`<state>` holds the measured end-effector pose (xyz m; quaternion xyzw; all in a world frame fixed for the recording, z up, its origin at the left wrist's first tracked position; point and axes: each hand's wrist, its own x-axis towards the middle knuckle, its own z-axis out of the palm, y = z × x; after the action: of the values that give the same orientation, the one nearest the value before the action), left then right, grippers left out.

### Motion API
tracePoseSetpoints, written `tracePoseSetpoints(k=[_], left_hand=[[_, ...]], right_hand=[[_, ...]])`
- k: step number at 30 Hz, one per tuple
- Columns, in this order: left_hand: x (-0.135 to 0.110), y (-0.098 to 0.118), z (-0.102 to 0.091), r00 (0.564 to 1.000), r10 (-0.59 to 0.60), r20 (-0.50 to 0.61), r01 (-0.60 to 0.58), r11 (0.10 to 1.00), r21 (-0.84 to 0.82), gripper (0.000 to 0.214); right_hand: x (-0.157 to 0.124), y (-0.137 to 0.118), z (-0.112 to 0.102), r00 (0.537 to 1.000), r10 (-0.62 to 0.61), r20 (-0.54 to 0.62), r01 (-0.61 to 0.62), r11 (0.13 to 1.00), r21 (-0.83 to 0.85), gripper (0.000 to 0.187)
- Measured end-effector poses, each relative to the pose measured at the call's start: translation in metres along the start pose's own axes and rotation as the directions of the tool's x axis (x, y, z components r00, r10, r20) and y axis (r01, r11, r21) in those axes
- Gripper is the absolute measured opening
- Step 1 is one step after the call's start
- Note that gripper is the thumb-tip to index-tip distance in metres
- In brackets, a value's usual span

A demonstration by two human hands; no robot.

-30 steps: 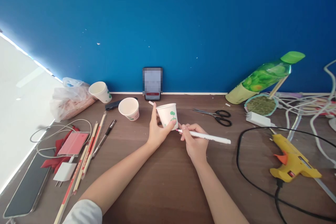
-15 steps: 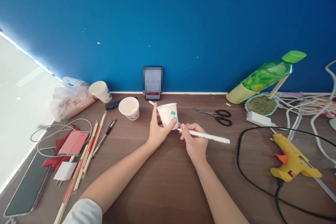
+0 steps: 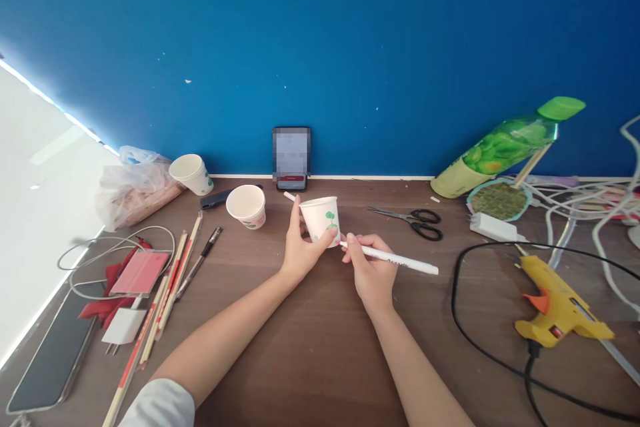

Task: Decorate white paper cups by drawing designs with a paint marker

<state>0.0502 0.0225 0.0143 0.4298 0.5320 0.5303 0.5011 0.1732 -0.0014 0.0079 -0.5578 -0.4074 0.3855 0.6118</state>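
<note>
Cup (image 3: 321, 218) upright (table-set) in left fingers (image 3: 331, 234); pen (image 3: 395, 259) tip beside.

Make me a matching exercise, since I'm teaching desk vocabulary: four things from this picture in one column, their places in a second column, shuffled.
Things
1. cup
2. pen
3. scissors
4. glue gun

Places
a. lying on the desk at the far right, by a black cable
b. held in the left hand
c. lying on the desk between the cup and the green bottle
d. held in the right hand

Pairs: 1-b, 2-d, 3-c, 4-a.
</note>
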Motion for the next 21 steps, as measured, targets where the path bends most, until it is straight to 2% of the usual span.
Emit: tracePoseSetpoints(k=[21], left_hand=[[-0.0003, -0.0008, -0.0002, 1.0, -0.008, 0.004, 0.008, 1.0, -0.005, 0.1]], right_hand=[[0.003, 0.0092, 0.0008, 0.999, 0.023, -0.043, -0.019, 0.997, 0.078, 0.029]])
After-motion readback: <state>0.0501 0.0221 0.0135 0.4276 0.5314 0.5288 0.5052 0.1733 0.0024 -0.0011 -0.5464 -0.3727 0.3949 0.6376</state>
